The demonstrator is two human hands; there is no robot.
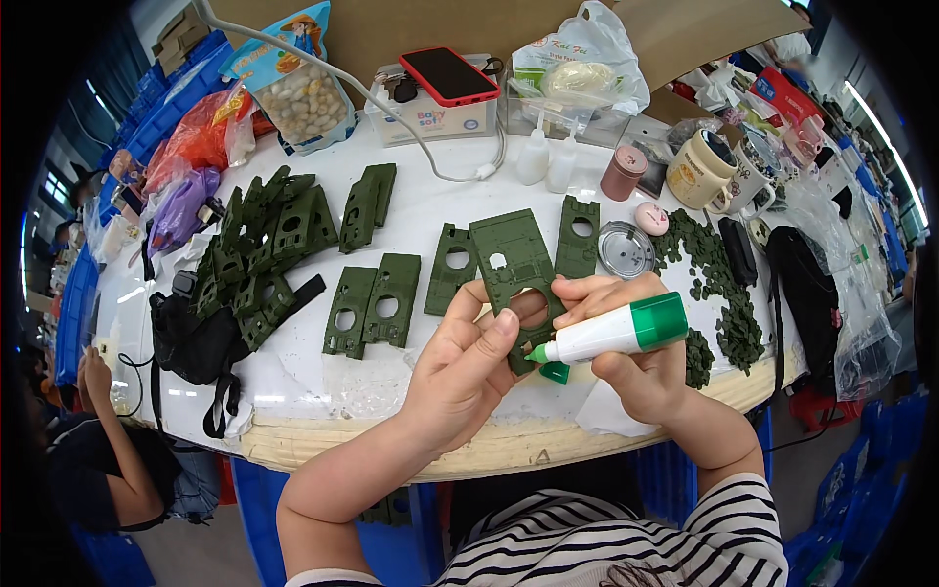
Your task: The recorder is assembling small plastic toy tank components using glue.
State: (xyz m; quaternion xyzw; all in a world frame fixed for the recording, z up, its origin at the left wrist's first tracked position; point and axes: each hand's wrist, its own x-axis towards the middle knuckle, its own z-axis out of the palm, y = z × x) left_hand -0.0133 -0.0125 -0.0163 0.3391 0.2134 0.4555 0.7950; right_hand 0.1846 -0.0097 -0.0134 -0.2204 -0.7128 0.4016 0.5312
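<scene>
My left hand point(468, 367) grips a dark green moulded plastic plate point(511, 249) by its near end, tilted up above the table. The plate has a large round hole and a smaller opening. In my right hand point(641, 377) is a white-and-green applicator bottle point(602, 335), lying sideways with its green tip at the plate's near edge. Whether the tip touches the plate, I cannot tell. Just beyond are similar green plates point(579, 238), some lying in pairs point(393, 298). Below the bottle's tip lies a small green cap point(555, 373).
A heap of green plates point(284, 225) lies left beside a black bag point(191, 338). Small green pieces point(738, 333) spread at right near mugs point(699, 168), a round tin point(626, 249) and white dropper bottles point(533, 157). A red phone point(448, 76) rests on a box behind. Another person's arm point(112, 421) shows at left.
</scene>
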